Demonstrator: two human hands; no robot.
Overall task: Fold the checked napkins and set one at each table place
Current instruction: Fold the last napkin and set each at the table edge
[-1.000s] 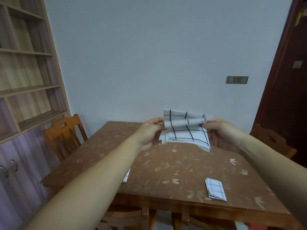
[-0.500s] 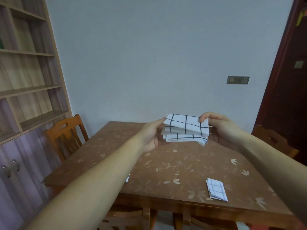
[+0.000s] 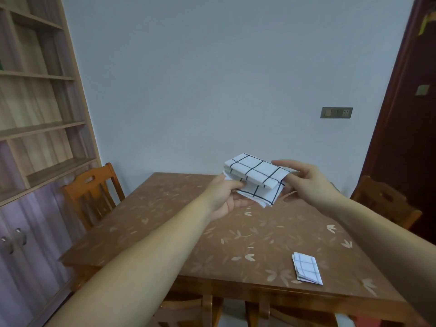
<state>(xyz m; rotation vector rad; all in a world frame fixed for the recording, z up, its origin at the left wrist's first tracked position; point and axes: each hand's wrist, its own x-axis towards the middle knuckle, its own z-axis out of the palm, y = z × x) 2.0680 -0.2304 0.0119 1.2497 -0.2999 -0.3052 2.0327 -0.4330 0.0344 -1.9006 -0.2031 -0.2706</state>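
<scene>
Nearest the viewer, well below and nearer than the right hand, a finished napkin [image 3: 307, 268] lies folded small and flat on the counter [image 3: 236, 234], close to its front edge. Farther out, both arms reach over the middle of the counter and hold a second checked napkin [image 3: 256, 177] in the air between the hands, clear of the surface. The left hand [image 3: 226, 197] lies palm up beneath the cloth's left end, thumb closed over the near edge and fingers hidden under the layers. The right hand [image 3: 306, 178] pinches the right end, fingers laid over the top and thumb below. The cloth is doubled into a thick pad, and one loose layer sags from its underside toward the left palm. To judge by that sag, it is light, soft and limp, unlikely to slip and with nothing to break, but its layers will slide apart unless held. The best hold is probably at the two short ends, pinching through all layers at once, with the folded edge kept taut between the hands. Beyond the left hand stands a chair [image 3: 92, 197], beyond the right hand a second chair [image 3: 387, 204], and farthest off a wall socket [image 3: 336, 112].
</scene>
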